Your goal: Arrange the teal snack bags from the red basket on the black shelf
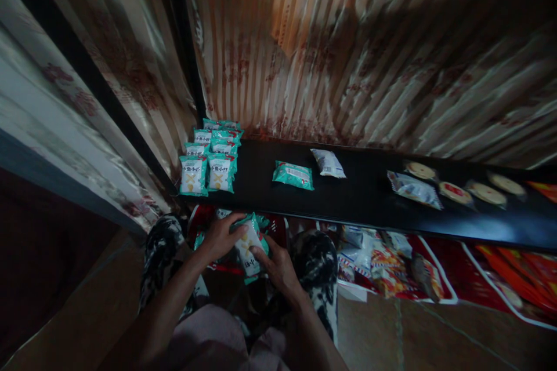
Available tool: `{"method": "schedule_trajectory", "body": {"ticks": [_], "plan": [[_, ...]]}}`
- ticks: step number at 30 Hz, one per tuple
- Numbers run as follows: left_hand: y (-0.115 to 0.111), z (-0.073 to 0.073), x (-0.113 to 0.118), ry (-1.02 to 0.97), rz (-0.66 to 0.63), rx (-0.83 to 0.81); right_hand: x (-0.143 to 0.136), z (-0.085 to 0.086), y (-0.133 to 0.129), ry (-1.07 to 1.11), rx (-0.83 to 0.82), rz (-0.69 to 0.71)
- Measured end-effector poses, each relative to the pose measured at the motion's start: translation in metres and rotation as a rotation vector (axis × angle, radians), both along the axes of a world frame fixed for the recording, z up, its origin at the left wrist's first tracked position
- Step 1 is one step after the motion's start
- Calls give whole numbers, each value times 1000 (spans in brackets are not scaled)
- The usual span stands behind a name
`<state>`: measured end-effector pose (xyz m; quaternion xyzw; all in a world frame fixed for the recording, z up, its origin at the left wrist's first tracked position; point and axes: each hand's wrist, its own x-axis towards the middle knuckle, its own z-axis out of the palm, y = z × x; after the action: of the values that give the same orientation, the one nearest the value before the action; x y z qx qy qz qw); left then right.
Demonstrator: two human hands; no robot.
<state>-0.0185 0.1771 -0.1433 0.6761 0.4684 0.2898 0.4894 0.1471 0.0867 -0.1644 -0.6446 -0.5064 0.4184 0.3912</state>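
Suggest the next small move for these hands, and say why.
Probably turn the green-and-white plastic snack packet end for end: the left hand and right hand hold it with its lettering lowermost, whereas the matching front packets on the long black shelf show theirs uppermost.

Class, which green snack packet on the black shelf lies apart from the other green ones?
The lone green snack packet beside the white packet; the other green packets are grouped at the left end of the shelf.
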Motion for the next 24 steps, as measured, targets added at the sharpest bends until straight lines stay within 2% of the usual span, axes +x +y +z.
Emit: {"method": "schedule_trajectory", "body": {"ticks": [7, 11, 15, 19, 24], "plan": [[2, 2, -2, -32, 33, -28, -1, -4, 0, 182, -48, -12], [2, 0, -3, -11, 14, -44, -1, -5, -1, 220, -62, 14], [2, -3, -4, -66, 4, -105, 0, -2, -1, 214, -55, -16], [-1, -3, -1, -123, 105, -192, 2, 1, 2, 236, -50, -85], [-5, -7, -2, -277, 225, -372, 8, -1, 5, 367, -33, -207]]}}
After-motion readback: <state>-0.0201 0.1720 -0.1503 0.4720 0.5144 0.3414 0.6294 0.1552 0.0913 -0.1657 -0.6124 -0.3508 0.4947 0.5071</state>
